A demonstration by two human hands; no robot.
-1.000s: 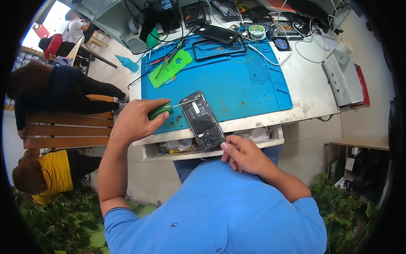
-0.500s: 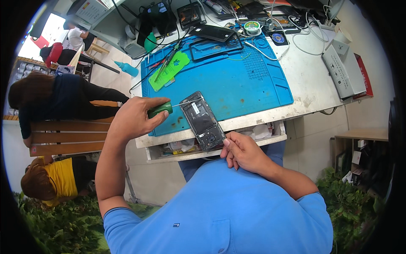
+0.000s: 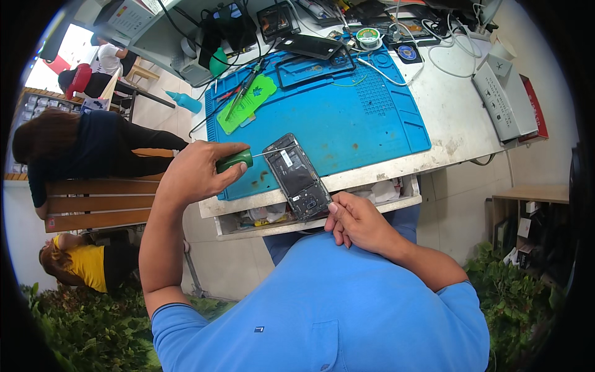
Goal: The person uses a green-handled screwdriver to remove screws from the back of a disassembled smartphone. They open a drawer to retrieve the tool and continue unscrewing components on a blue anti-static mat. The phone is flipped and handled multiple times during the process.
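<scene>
My left hand (image 3: 198,170) is closed round the green handle of a screwdriver (image 3: 235,162). The tool's thin metal shaft reaches right to the far end of an opened phone (image 3: 297,177). The phone is black, with its inner parts, a white label and a camera area showing. My right hand (image 3: 359,222) pinches the phone's near right corner between thumb and fingers. The phone lies tilted over the front edge of the blue repair mat (image 3: 347,142), partly above the drawer. Whether the screwdriver's tip sits in a screw is too small to tell.
A half-open drawer (image 3: 390,199) with loose bits juts out below the table edge. On the mat lie a green tray (image 3: 249,104), a soldering iron (image 3: 253,80) and a black phone frame (image 3: 316,68). A solder spool (image 3: 369,38) and cables stand behind. A white box (image 3: 505,102) is at right.
My hands, the screwdriver and the phone stay nearly still. In the background at lower left, the person in yellow has shifted position.
</scene>
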